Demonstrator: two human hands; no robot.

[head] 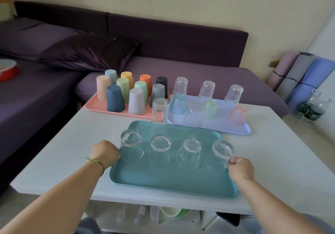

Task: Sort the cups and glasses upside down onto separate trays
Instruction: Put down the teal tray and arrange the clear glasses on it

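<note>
A teal tray (163, 181) lies near the table's front edge with several clear glasses (160, 150) upside down on it, two tall ones (159, 116) at the back. My left hand (105, 153) grips the tray's left rim. My right hand (241, 169) grips its right rim, beside the rightmost glass (220, 156). Behind, a pink tray (116, 111) carries several coloured plastic cups (115, 99) upside down. A pale lilac tray (241, 130) to its right holds clear textured glasses (206, 89) and tinted cups (237, 115), also inverted.
The white table (282, 152) stands against a purple sofa (181, 43) with a dark pillow (90, 51). Rolled mats (299, 78) and water bottles (311, 108) stand on the floor at the right. A shelf under the table holds small items (170, 213).
</note>
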